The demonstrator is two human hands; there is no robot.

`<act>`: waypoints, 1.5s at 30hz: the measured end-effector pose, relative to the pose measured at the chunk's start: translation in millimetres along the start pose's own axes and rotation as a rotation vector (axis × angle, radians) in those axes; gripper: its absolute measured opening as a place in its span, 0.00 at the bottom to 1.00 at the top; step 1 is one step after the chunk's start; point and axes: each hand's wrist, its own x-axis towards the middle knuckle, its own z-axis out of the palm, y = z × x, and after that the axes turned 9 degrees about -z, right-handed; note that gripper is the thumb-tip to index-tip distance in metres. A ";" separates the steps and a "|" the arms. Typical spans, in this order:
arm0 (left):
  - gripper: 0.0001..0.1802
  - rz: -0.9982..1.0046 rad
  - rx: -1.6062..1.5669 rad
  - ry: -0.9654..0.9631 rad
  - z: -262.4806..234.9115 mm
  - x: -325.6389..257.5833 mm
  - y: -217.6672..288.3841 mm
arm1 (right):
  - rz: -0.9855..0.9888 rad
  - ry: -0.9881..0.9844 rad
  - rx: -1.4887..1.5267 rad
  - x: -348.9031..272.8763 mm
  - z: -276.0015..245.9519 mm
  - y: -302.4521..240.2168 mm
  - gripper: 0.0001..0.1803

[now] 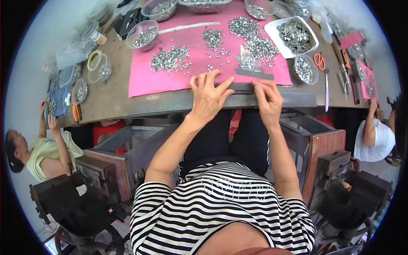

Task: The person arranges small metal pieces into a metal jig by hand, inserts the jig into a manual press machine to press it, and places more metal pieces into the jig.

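My left hand (207, 97) rests at the front edge of the pink mat (142, 80), fingers spread. Its thumb and index finger reach toward a dark flat bar (243, 88) lying along that edge. At the bar's other end, my right hand (269, 102) has thumb and fingertips pressed together; anything tiny between them is too small to tell. Just beyond the bar lies a grey strip (255, 74), with a small heap of shiny metal pieces (249, 63) behind it. Larger piles of small silvery parts (170, 58) spread over the mat.
A metal rail (293, 100) runs along the table's front. Around the mat stand a clear tub (143, 35) and a white tray (312, 42), both with metal parts. Orange-handled scissors (319, 62) and a purple-handled tool (327, 93) lie right. Other people work at both sides.
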 end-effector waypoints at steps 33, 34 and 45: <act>0.06 0.131 0.074 0.000 24.1 92.2 -57.6 | 0.053 -0.359 0.062 26.7 4.6 7.2 0.06; 0.06 0.132 0.072 -0.003 20.8 91.3 -52.1 | 0.025 -0.315 0.071 22.1 6.2 7.5 0.05; 0.04 -0.041 -0.249 -0.119 -3.3 57.4 -15.2 | -0.230 -0.231 -0.141 11.1 17.1 8.5 0.04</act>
